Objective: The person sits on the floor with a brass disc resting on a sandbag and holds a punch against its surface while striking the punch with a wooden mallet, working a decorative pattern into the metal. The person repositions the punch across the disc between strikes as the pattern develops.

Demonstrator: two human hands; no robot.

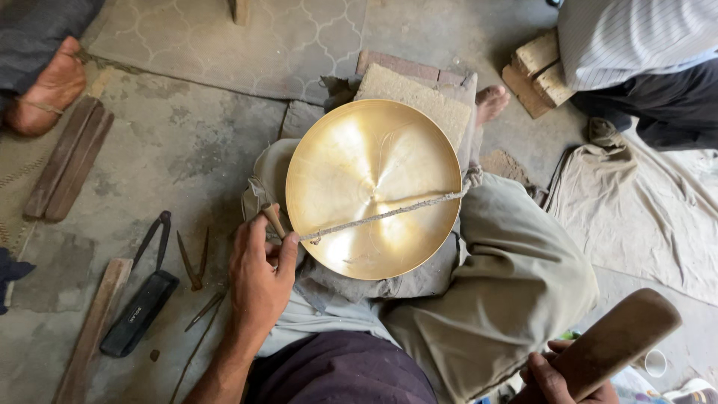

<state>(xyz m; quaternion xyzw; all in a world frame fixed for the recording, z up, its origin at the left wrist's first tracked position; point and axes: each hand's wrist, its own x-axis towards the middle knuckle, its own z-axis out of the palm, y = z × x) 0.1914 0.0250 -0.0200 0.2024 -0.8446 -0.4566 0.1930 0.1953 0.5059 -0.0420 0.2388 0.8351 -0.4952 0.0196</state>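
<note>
The brass bowl [374,188] lies in the middle of the frame on the person's lap, its hollow facing up. It looks stiff, smooth and rather heavy; the rim seems the best hold. The left hand [258,277] is closed on a small wooden tool [272,219] at the rim; its rod [381,215] runs left to right, rising slightly. The right hand [553,378] grips a wooden mallet [617,338].

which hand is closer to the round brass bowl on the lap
Left. The left hand sits at the rim of the round brass bowl, gripping a small tool; the right hand holds a wooden mallet well off, lower right.
</note>
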